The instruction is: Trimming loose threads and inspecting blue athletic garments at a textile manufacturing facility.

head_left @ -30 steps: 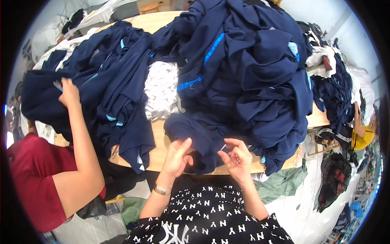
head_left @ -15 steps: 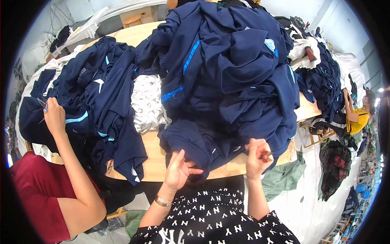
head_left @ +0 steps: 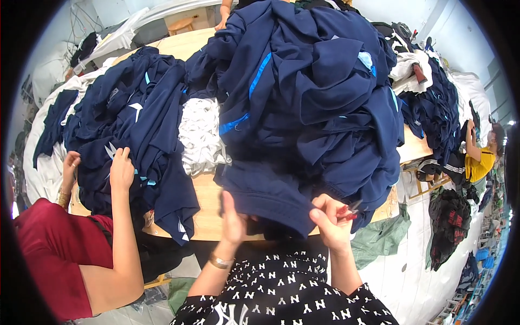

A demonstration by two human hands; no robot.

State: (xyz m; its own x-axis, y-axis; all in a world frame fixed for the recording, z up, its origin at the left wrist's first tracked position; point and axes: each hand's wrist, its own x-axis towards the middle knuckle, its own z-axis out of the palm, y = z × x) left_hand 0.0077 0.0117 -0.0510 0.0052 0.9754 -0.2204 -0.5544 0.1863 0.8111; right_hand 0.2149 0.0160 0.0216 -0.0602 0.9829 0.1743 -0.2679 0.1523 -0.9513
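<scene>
A navy garment with a stitched band along its near edge is spread between my hands at the front of the table. My left hand, a little blurred, is at the band's left end; its thumb points up and its fingers are partly hidden behind the cloth. At the band's right end, my right hand pinches the edge between thumb and finger. Small thread snips with red handles lie within that same hand, blades pointing away to the right. A large heap of navy garments rises just beyond.
White fabric pieces are bundled left of the heap on the wooden table. To my left, a co-worker in dark red holds scissors over another navy pile. Green sheeting lies on the floor at right.
My right hand has moved slightly left and taken the garment's edge. The band is now spread wide between my hands. The co-worker's scissors hand has moved right, and a second hand shows.
</scene>
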